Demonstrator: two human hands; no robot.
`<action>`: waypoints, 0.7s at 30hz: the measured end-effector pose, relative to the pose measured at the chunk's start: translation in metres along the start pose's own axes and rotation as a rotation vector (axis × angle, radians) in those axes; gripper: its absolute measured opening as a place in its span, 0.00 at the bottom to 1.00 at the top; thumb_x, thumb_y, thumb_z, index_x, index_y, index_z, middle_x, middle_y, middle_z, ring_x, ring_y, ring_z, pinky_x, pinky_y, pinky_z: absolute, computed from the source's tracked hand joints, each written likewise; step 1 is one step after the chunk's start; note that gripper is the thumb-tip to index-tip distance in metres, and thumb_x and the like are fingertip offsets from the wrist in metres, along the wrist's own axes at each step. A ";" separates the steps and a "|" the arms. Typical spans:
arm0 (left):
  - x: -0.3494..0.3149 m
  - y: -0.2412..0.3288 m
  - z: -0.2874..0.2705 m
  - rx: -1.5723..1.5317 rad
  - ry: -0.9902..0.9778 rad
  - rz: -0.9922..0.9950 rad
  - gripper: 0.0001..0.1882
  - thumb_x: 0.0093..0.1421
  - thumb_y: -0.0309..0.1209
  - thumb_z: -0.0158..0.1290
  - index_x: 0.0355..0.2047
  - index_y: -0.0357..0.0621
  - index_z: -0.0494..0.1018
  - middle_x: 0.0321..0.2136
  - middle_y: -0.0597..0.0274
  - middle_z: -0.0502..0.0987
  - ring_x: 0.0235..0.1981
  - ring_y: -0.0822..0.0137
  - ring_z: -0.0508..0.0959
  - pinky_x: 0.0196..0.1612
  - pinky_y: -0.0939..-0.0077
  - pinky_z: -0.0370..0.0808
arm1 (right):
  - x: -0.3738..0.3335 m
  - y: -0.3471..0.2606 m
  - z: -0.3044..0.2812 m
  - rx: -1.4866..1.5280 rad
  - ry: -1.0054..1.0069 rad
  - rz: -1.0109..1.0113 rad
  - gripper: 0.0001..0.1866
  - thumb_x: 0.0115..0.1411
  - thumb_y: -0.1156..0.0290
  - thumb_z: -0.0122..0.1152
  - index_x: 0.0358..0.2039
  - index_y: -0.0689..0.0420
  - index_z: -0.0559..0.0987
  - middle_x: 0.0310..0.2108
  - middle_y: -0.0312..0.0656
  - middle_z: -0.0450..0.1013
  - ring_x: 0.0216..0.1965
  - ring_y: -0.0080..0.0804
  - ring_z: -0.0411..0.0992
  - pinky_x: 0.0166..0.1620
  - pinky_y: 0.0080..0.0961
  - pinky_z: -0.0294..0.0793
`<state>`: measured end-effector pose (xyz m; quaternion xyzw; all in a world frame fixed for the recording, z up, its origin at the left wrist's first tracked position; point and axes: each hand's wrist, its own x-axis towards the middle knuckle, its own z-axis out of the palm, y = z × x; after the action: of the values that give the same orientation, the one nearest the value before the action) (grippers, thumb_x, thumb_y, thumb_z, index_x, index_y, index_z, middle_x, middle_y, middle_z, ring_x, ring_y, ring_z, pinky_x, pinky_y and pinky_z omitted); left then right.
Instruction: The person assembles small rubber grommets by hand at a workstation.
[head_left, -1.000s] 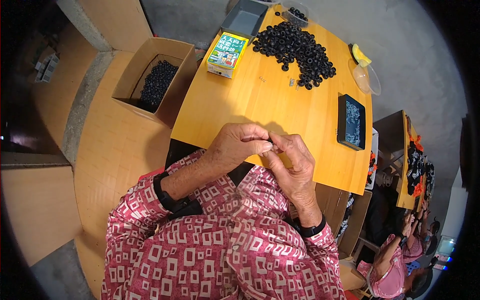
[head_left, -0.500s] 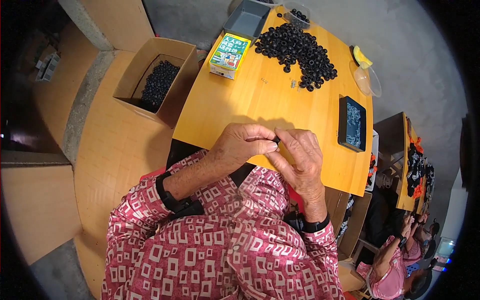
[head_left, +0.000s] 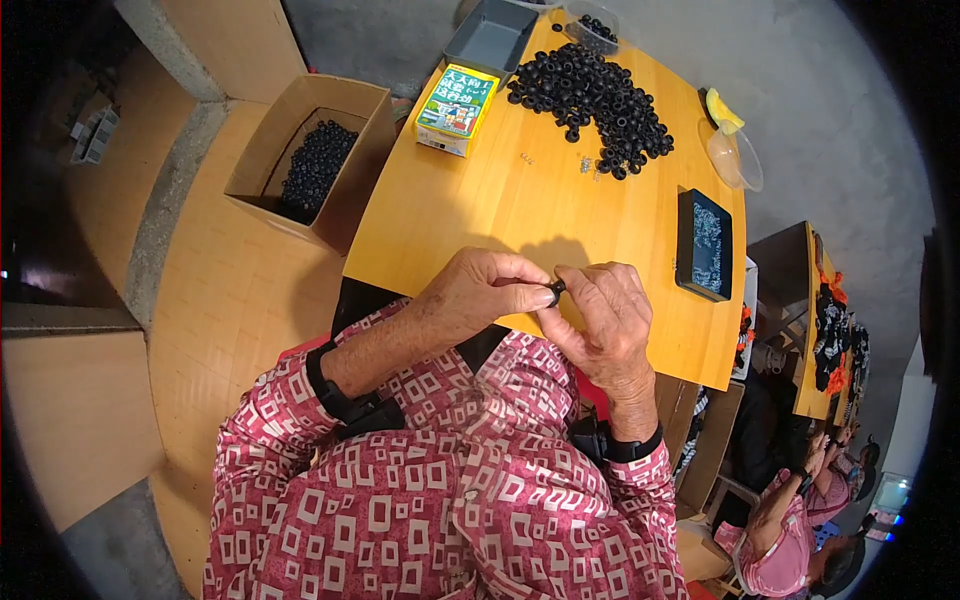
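Note:
Over the near edge of the wooden table point(head_left: 440, 215), my two hands meet at a small black ring-shaped piece point(head_left: 557, 288). My left hand point(head_left: 478, 290) pinches it between thumb and forefinger. From the other side, my right hand point(head_left: 605, 315) has its fingers curled and its fingertips against the piece, partly hiding it. A large heap of similar black rings point(head_left: 600, 105) lies at the far side of the table. A few tiny shiny bits point(head_left: 587, 165) sit just in front of that heap.
A black tray point(head_left: 684, 262) of small silvery parts stands at right. Far left are a yellow-green carton point(head_left: 457, 110) and a grey bin point(head_left: 490, 38). A cardboard box point(head_left: 362, 165) with black pieces stands left of the table. People point(head_left: 785, 540) sit at another table on the right.
My right hand has shifted slightly right and its fingers have opened a little, so more of the black piece shows. My left hand keeps its pinch nearly in place.

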<state>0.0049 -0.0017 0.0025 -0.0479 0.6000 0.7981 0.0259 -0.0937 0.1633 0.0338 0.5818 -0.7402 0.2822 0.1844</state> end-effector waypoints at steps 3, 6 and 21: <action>-0.001 -0.001 0.001 0.012 0.030 0.003 0.13 0.62 0.32 0.55 0.38 0.33 0.78 0.30 0.63 0.80 0.35 0.77 0.77 0.40 0.81 0.73 | -0.001 -0.001 -0.002 -0.001 -0.026 -0.010 0.16 0.41 0.75 0.73 0.33 0.62 0.79 0.25 0.41 0.72 0.27 0.38 0.71 0.33 0.31 0.71; -0.001 -0.005 0.002 0.005 0.019 0.001 0.13 0.61 0.33 0.56 0.37 0.32 0.78 0.31 0.63 0.79 0.34 0.77 0.76 0.39 0.81 0.73 | 0.000 0.002 -0.004 -0.018 -0.050 -0.068 0.16 0.42 0.73 0.72 0.31 0.63 0.78 0.22 0.41 0.68 0.26 0.37 0.69 0.31 0.32 0.70; 0.000 -0.003 0.002 0.015 0.039 -0.023 0.13 0.60 0.32 0.57 0.38 0.33 0.78 0.31 0.62 0.80 0.34 0.77 0.77 0.40 0.81 0.73 | 0.002 0.003 -0.007 0.008 -0.128 -0.062 0.13 0.46 0.70 0.71 0.30 0.61 0.77 0.22 0.39 0.66 0.26 0.35 0.68 0.31 0.31 0.67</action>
<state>0.0048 0.0010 0.0003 -0.0700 0.6057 0.7923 0.0237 -0.0972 0.1662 0.0401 0.6219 -0.7310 0.2417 0.1429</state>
